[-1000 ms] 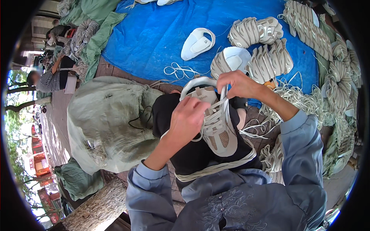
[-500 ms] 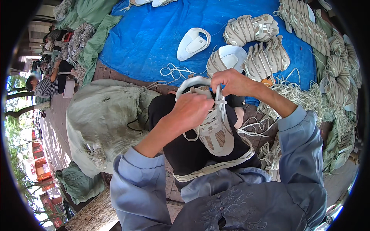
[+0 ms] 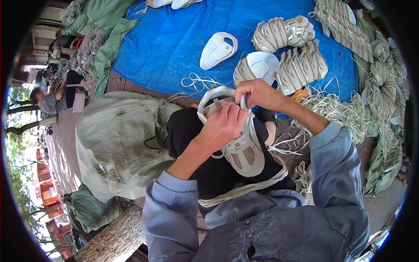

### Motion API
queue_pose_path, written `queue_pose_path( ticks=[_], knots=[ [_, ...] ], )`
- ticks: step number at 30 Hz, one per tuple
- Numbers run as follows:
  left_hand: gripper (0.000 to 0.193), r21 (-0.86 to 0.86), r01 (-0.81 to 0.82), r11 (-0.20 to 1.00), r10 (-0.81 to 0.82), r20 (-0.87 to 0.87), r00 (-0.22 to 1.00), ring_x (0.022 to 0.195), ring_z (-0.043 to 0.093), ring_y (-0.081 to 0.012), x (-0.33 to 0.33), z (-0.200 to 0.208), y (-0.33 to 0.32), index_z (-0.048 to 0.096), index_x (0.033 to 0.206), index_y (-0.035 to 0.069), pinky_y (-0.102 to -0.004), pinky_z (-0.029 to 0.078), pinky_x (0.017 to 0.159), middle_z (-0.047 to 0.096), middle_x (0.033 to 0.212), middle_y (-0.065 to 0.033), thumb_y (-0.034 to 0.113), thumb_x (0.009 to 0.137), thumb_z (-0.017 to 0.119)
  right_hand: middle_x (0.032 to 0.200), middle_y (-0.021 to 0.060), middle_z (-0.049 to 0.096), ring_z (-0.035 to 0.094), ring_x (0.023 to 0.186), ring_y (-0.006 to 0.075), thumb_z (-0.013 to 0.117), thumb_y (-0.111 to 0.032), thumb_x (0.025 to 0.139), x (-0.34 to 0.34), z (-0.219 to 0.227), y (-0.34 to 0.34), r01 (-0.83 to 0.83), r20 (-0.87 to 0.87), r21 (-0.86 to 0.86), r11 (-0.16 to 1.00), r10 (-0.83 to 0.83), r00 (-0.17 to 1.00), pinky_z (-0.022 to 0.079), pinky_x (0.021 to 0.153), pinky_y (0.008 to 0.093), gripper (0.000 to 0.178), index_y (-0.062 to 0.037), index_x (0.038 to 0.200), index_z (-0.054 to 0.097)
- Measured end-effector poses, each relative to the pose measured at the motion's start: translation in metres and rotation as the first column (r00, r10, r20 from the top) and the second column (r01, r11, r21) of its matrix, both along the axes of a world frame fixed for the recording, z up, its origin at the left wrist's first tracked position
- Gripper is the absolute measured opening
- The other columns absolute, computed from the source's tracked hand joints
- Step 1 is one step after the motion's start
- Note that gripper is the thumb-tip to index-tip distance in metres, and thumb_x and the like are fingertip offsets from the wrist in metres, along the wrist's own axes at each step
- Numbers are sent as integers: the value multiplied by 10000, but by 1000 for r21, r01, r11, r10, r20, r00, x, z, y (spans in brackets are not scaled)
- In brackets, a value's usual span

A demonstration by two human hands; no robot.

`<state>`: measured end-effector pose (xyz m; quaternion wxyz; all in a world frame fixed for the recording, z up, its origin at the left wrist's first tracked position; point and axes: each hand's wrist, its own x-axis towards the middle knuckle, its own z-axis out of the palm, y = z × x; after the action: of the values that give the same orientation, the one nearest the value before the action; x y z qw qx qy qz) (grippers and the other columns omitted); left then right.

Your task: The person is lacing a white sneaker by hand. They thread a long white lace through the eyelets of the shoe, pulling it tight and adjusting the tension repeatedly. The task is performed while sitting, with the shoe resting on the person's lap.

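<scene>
A beige and white sneaker upper [image 3: 244,159] with mesh toe panels lies across my dark-trousered lap, toe towards me. White laces run through its lower eyelets. My right hand [image 3: 257,95] pinches the edge of its opening near the top eyelets. My left hand [image 3: 223,124] is closed beside it, its fingertips meeting the right ones over the eyelet row; it seems to grip the shoelace, though the fingers mostly cover it. A bundle of pale laces [image 3: 246,190] stretches over my thighs below the toe.
On the blue tarp [image 3: 166,48] ahead lie a single upper [image 3: 219,50] and stacked bundles of uppers [image 3: 301,65]. A tangled heap of laces [image 3: 338,111] is at the right, with more bundles beyond. A pale sack [image 3: 122,139] stands at my left. A person in stripes [image 3: 54,101] sits farther off.
My left hand has moved up and right, closer to my right hand at the sneaker's opening. My right hand has shifted slightly left and stays on the upper's edge.
</scene>
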<state>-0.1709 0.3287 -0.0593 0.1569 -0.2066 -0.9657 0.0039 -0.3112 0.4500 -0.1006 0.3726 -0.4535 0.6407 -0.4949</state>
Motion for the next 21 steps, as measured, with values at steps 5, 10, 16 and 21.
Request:
queue_pose_path(
  ticks=[5,10,16,21],
  knots=[
    [170,125,-110,986,119,-63,991,618,507,-187,8,-11,-1,472,778,37,-285,446,540,446,665,-58,72,648,577,793,4,587,500,692,91,595,56,529,4,-1,4,126,180,-64,990,-113,977,386,602,222,290,-33,803,624],
    [212,163,-93,982,112,-111,988,627,507,-193,20,-16,-5,500,813,21,-289,433,533,446,658,-57,74,619,568,751,-5,585,493,653,47,659,-25,574,12,20,20,337,115,-104,936,-326,938,377,568,203,283,-44,855,638],
    [241,182,-59,982,95,-194,976,617,490,-189,22,-20,1,510,840,21,-302,434,542,439,673,-50,86,615,570,646,61,593,558,566,170,683,-117,603,45,32,21,101,-78,96,990,-94,993,431,537,284,198,-74,792,638],
    [257,316,-90,945,131,-111,985,661,519,-219,32,-14,-1,517,869,18,-319,454,571,484,714,-63,37,625,597,607,61,577,548,553,142,687,-117,597,48,31,7,91,-386,145,985,-28,922,423,523,257,141,-66,705,613]
  ],
)
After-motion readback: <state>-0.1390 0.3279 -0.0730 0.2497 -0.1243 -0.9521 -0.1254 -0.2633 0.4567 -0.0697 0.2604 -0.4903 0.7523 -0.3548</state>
